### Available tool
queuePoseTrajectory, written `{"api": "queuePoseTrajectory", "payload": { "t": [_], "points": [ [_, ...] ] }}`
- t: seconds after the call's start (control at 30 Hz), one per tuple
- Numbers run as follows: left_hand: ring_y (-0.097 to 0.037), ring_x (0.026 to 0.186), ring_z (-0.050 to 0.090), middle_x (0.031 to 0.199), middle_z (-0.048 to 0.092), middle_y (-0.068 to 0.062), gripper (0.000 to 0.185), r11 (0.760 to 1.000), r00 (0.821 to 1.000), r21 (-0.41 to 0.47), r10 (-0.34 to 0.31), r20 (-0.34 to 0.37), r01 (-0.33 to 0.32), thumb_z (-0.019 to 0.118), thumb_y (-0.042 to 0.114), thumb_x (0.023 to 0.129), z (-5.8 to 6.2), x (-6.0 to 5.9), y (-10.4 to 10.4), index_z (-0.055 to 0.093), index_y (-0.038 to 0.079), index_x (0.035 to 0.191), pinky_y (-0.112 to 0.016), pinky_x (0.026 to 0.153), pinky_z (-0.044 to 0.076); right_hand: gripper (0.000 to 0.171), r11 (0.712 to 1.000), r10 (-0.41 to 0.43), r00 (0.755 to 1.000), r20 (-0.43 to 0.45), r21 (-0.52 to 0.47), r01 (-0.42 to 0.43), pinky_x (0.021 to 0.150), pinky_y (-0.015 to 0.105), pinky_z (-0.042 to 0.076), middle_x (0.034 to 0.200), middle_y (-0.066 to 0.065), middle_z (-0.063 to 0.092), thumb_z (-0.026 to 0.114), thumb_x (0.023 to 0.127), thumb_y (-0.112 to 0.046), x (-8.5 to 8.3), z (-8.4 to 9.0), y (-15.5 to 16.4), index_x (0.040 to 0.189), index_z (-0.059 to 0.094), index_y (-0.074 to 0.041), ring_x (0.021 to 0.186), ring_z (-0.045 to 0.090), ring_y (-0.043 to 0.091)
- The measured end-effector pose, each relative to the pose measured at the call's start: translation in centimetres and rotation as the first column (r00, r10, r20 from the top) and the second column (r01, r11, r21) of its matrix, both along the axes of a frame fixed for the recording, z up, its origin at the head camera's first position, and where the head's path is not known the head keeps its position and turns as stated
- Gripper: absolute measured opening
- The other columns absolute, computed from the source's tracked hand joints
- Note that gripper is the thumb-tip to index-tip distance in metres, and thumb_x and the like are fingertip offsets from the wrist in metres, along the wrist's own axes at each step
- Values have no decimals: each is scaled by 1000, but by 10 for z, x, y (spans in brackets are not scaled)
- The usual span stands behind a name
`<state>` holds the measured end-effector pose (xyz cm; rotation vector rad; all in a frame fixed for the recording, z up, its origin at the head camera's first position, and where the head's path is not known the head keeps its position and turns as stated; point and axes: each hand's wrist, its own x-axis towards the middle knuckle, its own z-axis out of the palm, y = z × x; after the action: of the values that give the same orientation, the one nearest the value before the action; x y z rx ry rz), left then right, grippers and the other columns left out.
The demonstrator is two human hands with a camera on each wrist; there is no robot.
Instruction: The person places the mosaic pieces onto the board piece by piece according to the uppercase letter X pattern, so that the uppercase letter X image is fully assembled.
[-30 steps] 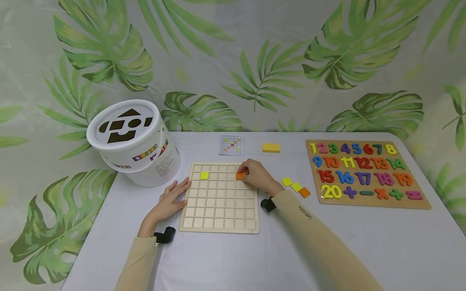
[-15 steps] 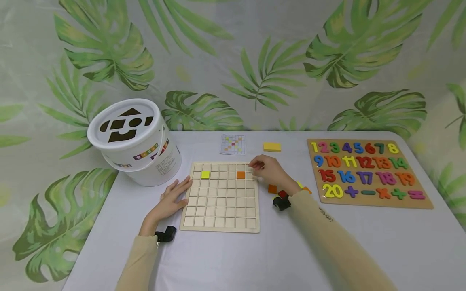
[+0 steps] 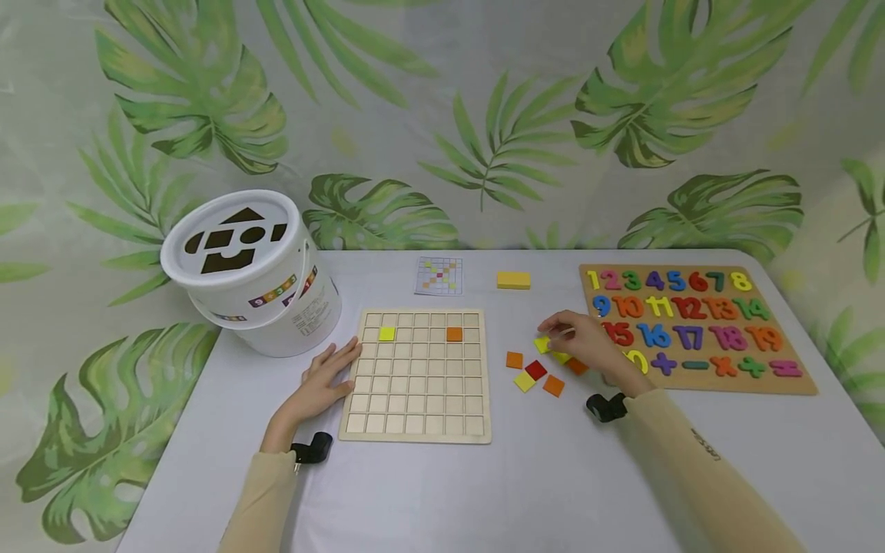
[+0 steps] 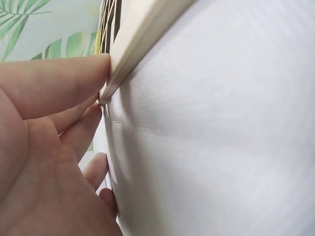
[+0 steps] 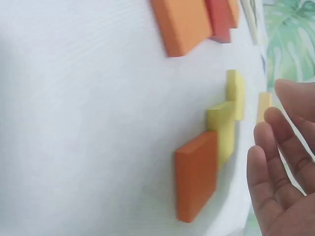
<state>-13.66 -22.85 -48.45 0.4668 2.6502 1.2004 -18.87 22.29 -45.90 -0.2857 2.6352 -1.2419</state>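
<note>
Right hand [image 3: 588,346] open over loose tiles [image 3: 546,361] right of the grid board [image 3: 415,376], fingers relaxed, touching none clearly, left hand [image 3: 325,380] flat against the board's left edge, number puzzle [image 3: 698,330] just beyond, bucket [image 3: 252,269] far left, right hand moved off the board since a second ago, orange tile [image 3: 454,334] left seated.

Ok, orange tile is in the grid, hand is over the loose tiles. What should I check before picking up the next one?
1. Wooden grid board braced: left hand rests flat against its left edge. Ok.
2. Placed tiles seated: yellow tile and orange tile sit inside cells. Ok.
3. Right hand free: fingers relaxed above the loose tiles, holding nothing. Ok.
4. Target tile separate: two yellow and one orange overlap under the hand. Not ok.
5. Pattern card readable: too small. Cannot tell.
</note>
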Motion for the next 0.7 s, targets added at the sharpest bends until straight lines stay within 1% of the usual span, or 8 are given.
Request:
{"api": "queuePoseTrajectory", "payload": {
  "t": [0.2, 0.3, 0.5, 0.7],
  "points": [
    [-32, 134, -1, 149, 16, -3, 60, 1000, 1000, 14, 2, 29, -2, 55, 9, 86, 0, 1, -1, 30, 9, 141, -59, 95, -2, 24, 998, -15, 999, 42, 66, 12, 84, 40, 43, 107, 6, 57, 65, 80, -7, 1, -9, 0, 104, 62, -12, 97, 49, 25],
    [-33, 134, -1, 149, 17, -4, 60, 1000, 1000, 14, 1, 24, -1, 54, 8, 86, 1, 1, -1, 30, 8, 141, -59, 95, -2, 24, 995, -6, 1000, 21, 96, 4, 85, 41, 43, 106, 7, 56, 66, 80, -6, 0, -11, 0, 103, 63, -12, 96, 49, 25],
    [-33, 134, 0, 149, 17, -4, 60, 1000, 1000, 6, 7, 16, -8, 54, 7, 85, 1, 1, -1, 30, 8, 141, -59, 96, -2, 24, 989, 48, 998, -48, 139, -41, 83, 39, 43, 100, 6, 55, 67, 77, -1, -2, -11, -3, 99, 64, -9, 92, 48, 24],
    [-32, 134, 0, 149, 17, -3, 60, 1000, 1000, 6, 8, 13, -8, 54, 7, 86, 0, 1, -1, 30, 9, 141, -59, 96, -2, 24, 985, 79, 994, -79, 162, -66, 78, 35, 43, 95, 4, 54, 68, 77, -3, -6, -13, -7, 100, 63, -9, 87, 47, 22]
  ]
}}
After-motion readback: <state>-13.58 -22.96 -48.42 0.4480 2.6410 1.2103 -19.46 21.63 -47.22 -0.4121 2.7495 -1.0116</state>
